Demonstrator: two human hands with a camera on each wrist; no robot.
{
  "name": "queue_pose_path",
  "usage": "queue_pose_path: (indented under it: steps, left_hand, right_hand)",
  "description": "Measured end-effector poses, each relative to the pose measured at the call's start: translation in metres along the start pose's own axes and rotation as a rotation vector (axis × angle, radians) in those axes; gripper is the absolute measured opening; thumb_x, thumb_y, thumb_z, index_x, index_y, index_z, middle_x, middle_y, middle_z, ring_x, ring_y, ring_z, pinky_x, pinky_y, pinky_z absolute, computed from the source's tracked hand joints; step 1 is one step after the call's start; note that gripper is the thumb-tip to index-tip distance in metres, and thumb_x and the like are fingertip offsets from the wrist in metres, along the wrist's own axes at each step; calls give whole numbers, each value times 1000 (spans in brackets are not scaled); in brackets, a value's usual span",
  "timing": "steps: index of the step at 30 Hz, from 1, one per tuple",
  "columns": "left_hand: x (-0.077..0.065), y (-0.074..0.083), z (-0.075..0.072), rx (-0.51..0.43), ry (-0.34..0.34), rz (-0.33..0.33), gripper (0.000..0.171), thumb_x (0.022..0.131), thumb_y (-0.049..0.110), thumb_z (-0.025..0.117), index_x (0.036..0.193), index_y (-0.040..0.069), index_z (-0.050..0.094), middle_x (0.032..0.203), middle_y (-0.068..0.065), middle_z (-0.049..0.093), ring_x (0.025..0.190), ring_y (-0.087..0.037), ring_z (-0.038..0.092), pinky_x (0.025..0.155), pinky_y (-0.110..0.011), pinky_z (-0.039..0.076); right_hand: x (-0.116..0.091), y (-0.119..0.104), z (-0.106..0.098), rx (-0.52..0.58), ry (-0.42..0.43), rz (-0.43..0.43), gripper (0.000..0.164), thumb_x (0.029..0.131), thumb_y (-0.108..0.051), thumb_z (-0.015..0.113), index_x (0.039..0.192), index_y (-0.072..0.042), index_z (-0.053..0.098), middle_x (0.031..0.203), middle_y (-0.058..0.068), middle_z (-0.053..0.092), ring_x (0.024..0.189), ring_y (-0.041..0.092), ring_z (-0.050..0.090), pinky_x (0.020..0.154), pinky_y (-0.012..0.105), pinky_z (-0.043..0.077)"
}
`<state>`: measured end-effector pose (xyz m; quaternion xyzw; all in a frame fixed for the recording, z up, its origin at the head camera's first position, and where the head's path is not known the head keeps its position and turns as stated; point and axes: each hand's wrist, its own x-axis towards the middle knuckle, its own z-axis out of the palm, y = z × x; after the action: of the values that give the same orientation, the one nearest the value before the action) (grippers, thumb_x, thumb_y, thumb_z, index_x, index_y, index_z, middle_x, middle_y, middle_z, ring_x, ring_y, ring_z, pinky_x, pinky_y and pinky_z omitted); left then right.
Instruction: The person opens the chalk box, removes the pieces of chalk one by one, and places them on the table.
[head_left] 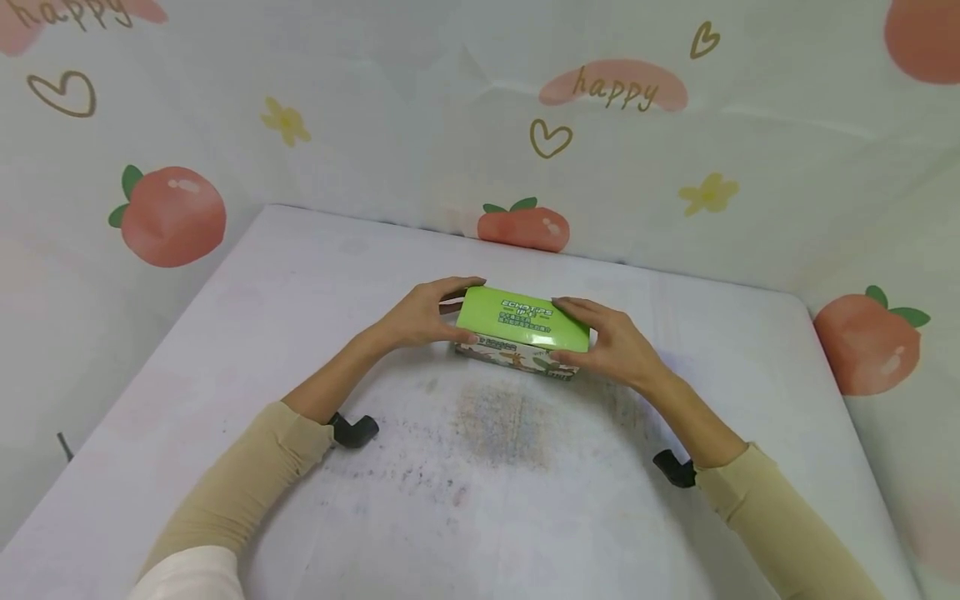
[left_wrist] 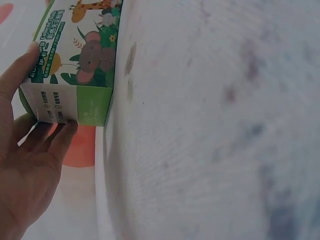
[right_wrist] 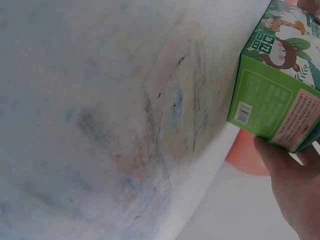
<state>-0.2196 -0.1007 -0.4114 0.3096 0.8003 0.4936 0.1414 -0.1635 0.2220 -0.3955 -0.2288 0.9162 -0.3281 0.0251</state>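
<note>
A cardboard box (head_left: 523, 318) with a bright green top and cartoon animals on its front rests on the table, in the middle of the head view. At its left end my left hand (head_left: 416, 315) holds it, thumb at the front and fingers towards the back. My right hand (head_left: 617, 343) grips the opposite end, fingers over the top's back edge and thumb against the front. The left wrist view shows the box (left_wrist: 92, 60) between the left hand's (left_wrist: 30, 175) thumb and fingertips. In the right wrist view, the right hand (right_wrist: 295, 182) touches the box's green end (right_wrist: 265, 95), which bears a barcode.
The white table (head_left: 525, 517) has coloured smudges (head_left: 502, 421) in front of the box. Behind it hangs a white cloth (head_left: 420, 125) printed with peaches, hearts and flowers. Black wrist-camera mounts (head_left: 355, 431) stick out near both sleeves.
</note>
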Motion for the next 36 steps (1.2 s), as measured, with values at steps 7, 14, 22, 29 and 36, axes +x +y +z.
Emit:
queue_pose_path:
  steps: [7, 14, 22, 29, 36]
  left_hand:
    - [2, -2, 1, -11, 1, 10, 88, 77, 11, 87, 151, 5, 40, 153, -13, 41, 139, -27, 42, 113, -37, 40]
    - [3, 0, 1, -6, -11, 0, 88, 78, 10, 86, 152, 4, 38, 154, -14, 39, 140, -30, 41, 115, -41, 39]
    - [-2, 6, 1, -31, -5, -2, 87, 79, 2, 83, 152, -2, 35, 154, -20, 36, 141, -35, 38, 115, -45, 37]
    - [0, -3, 1, -25, -4, 0, 89, 78, 9, 86, 153, 8, 38, 154, -11, 39, 140, -26, 41, 113, -35, 40]
    - [-2, -5, 1, -43, -5, 12, 89, 78, 11, 86, 153, 9, 38, 155, -10, 39, 140, -25, 41, 114, -35, 40]
  right_hand:
    - [-1, 3, -2, -149, -6, -120, 78, 84, -42, 79, 148, -9, 48, 149, 14, 48, 134, 33, 49, 100, 49, 50]
    - [-1, 2, -8, -181, -27, -143, 67, 92, -37, 70, 149, -9, 47, 149, 13, 48, 131, 33, 52, 98, 49, 51]
    - [-1, 1, -10, -168, -65, -125, 65, 97, -41, 63, 150, -9, 45, 153, 10, 43, 135, 32, 47, 102, 50, 48]
    - [-3, 1, -11, -146, -64, -110, 64, 98, -40, 62, 151, -10, 44, 154, 9, 42, 136, 31, 46, 104, 52, 45]
    - [-2, 1, -11, -73, -58, -84, 60, 100, -38, 59, 151, -13, 44, 154, 8, 42, 137, 30, 44, 96, 47, 47]
